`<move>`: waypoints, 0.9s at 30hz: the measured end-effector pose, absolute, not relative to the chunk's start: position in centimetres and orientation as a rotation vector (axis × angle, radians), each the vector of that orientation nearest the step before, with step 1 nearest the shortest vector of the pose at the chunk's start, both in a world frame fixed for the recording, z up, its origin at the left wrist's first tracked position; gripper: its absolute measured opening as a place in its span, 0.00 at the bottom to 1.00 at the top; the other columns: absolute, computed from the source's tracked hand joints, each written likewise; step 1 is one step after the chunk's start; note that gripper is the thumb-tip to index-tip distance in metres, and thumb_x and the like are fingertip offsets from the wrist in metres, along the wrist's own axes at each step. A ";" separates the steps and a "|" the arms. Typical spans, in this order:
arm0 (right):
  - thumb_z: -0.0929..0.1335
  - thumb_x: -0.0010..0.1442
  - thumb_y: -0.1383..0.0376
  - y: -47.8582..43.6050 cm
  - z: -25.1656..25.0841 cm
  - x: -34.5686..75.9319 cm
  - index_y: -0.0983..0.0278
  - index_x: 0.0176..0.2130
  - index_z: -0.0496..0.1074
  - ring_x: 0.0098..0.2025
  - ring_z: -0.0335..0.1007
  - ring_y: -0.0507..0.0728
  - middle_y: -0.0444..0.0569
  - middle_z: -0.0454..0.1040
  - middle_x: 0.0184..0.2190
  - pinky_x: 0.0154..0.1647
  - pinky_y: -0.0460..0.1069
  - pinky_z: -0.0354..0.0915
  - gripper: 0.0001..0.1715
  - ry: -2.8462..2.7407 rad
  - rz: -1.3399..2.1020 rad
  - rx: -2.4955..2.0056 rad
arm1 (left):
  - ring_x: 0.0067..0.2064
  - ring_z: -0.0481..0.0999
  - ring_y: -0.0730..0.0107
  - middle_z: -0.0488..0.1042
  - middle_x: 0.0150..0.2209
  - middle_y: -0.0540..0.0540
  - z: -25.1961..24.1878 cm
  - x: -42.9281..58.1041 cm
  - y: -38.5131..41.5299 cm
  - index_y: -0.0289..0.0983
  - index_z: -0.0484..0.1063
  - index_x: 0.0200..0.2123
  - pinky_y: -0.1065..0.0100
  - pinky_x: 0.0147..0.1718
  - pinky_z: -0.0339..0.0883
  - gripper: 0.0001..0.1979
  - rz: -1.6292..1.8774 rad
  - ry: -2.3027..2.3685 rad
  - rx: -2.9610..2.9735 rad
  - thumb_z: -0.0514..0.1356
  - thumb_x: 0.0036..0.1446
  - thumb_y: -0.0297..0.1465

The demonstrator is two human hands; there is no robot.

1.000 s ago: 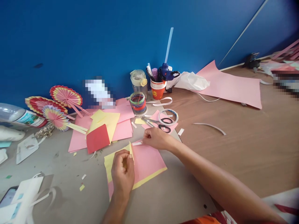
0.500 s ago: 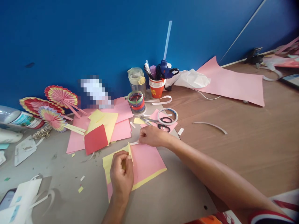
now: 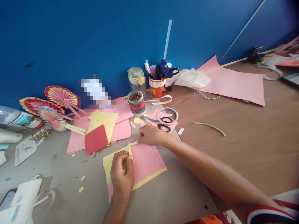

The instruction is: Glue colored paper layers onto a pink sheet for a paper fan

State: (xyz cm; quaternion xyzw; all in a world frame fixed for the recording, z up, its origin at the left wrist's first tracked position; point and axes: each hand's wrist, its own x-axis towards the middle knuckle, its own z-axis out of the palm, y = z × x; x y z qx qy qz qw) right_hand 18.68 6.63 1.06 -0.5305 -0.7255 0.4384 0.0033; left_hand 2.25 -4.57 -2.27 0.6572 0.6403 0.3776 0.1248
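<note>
A pink sheet of paper with yellow borders [image 3: 149,163] lies on the grey table in front of me. My left hand [image 3: 121,171] pinches a raised fold of it, the yellow edge standing up between thumb and fingers. At the sheet's far edge, my right hand [image 3: 149,135] is closed in a pinch on a narrow white strip [image 3: 134,143]; its fingertips are partly hidden. Just beyond that hand lie scissors [image 3: 163,127] with black handles and a roll of clear tape [image 3: 168,116], on a small pink piece of paper.
Left of the sheet are stacked pink, yellow and red papers [image 3: 96,140] and several folded paper fans [image 3: 61,96]. A cup of pens [image 3: 157,87], a jar [image 3: 136,77] and a wound spool [image 3: 136,102] stand by the blue wall. A large pink sheet [image 3: 235,84] lies far right.
My right hand has shifted very slightly left along the white strip, covering more of it. The left hand keeps its pinch on the fold.
</note>
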 end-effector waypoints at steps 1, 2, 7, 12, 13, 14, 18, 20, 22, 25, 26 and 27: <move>0.65 0.50 0.63 6.7 1.1 18.7 0.62 0.24 0.69 0.27 0.68 0.53 0.45 0.73 0.24 0.22 0.45 0.55 0.07 -2.283 1.365 -1.666 | 0.34 0.72 0.71 0.72 0.32 0.47 -2.4 2.2 -4.6 0.39 0.64 0.26 0.71 0.32 0.67 0.08 1.107 1.864 1.922 0.54 0.58 0.31; 0.65 0.50 0.63 6.7 1.1 18.6 0.62 0.24 0.69 0.27 0.68 0.53 0.45 0.74 0.24 0.22 0.45 0.55 0.07 -2.293 1.353 -1.670 | 0.34 0.72 0.71 0.71 0.33 0.47 -2.5 2.2 -4.6 0.39 0.64 0.26 0.71 0.32 0.67 0.08 1.112 1.860 1.927 0.54 0.58 0.30; 0.65 0.51 0.63 6.8 1.1 18.5 0.63 0.26 0.70 0.29 0.70 0.54 0.47 0.75 0.26 0.22 0.45 0.56 0.07 -2.355 1.289 -1.700 | 0.35 0.72 0.71 0.71 0.33 0.48 -2.8 2.1 -4.6 0.39 0.64 0.27 0.72 0.32 0.67 0.07 1.100 1.848 1.921 0.54 0.58 0.29; 0.65 0.51 0.62 6.9 1.0 18.2 0.63 0.28 0.72 0.34 0.72 0.58 0.51 0.77 0.32 0.23 0.47 0.56 0.08 -2.385 1.226 -1.743 | 0.35 0.72 0.71 0.70 0.33 0.48 -2.7 2.1 -4.6 0.39 0.64 0.26 0.72 0.32 0.67 0.08 1.105 1.835 1.930 0.54 0.58 0.29; 0.66 0.51 0.61 6.9 1.0 18.2 0.63 0.28 0.72 0.34 0.72 0.58 0.52 0.77 0.32 0.24 0.47 0.57 0.09 -2.393 1.219 -1.749 | 0.35 0.72 0.71 0.70 0.33 0.48 -2.7 2.2 -4.6 0.39 0.64 0.26 0.72 0.32 0.67 0.08 1.106 1.833 1.935 0.54 0.58 0.29; 0.66 0.51 0.60 6.9 1.0 18.1 0.64 0.29 0.73 0.34 0.72 0.59 0.52 0.77 0.32 0.25 0.47 0.58 0.10 -2.401 1.214 -1.755 | 0.35 0.73 0.71 0.70 0.33 0.47 -2.7 2.2 -4.6 0.39 0.64 0.26 0.72 0.32 0.67 0.08 1.107 1.834 1.939 0.54 0.58 0.29; 0.66 0.53 0.59 6.8 1.2 17.9 0.65 0.34 0.74 0.38 0.74 0.61 0.55 0.77 0.36 0.30 0.48 0.62 0.13 -2.430 1.164 -1.794 | 0.36 0.73 0.71 0.71 0.33 0.47 -2.8 2.2 -4.6 0.39 0.64 0.26 0.72 0.32 0.67 0.07 1.096 1.846 1.963 0.55 0.58 0.29; 0.66 0.53 0.58 6.7 1.3 17.8 0.65 0.36 0.74 0.42 0.73 0.63 0.56 0.77 0.40 0.33 0.49 0.64 0.15 -2.448 1.119 -1.810 | 0.36 0.73 0.71 0.71 0.34 0.47 -2.8 2.1 -4.6 0.39 0.64 0.27 0.73 0.31 0.67 0.07 1.083 1.841 1.980 0.55 0.58 0.28; 0.66 0.53 0.58 6.6 1.6 17.7 0.66 0.38 0.74 0.43 0.73 0.64 0.58 0.77 0.42 0.36 0.50 0.66 0.16 -2.468 1.090 -1.814 | 0.37 0.73 0.71 0.71 0.34 0.47 -2.9 2.1 -4.7 0.39 0.64 0.27 0.73 0.31 0.67 0.07 1.065 1.837 1.994 0.55 0.58 0.28; 0.65 0.54 0.58 6.4 1.8 17.4 0.67 0.40 0.74 0.43 0.74 0.65 0.59 0.77 0.41 0.37 0.52 0.68 0.18 -2.494 1.035 -1.835 | 0.37 0.73 0.70 0.71 0.35 0.47 -3.1 2.1 -4.7 0.39 0.65 0.27 0.70 0.34 0.68 0.06 1.062 1.834 2.034 0.56 0.58 0.28; 0.65 0.55 0.59 6.3 1.9 17.3 0.67 0.41 0.74 0.43 0.74 0.65 0.59 0.77 0.41 0.37 0.53 0.68 0.19 -2.498 1.007 -1.848 | 0.38 0.73 0.70 0.71 0.35 0.47 -3.2 2.1 -4.7 0.39 0.65 0.27 0.69 0.36 0.68 0.06 1.063 1.835 2.053 0.56 0.58 0.27; 0.65 0.55 0.59 6.2 1.9 17.2 0.68 0.42 0.74 0.42 0.75 0.66 0.59 0.77 0.41 0.37 0.53 0.68 0.19 -2.499 0.976 -1.860 | 0.38 0.73 0.69 0.71 0.35 0.47 -3.3 2.1 -4.7 0.39 0.65 0.28 0.68 0.37 0.67 0.06 1.063 1.836 2.078 0.56 0.58 0.27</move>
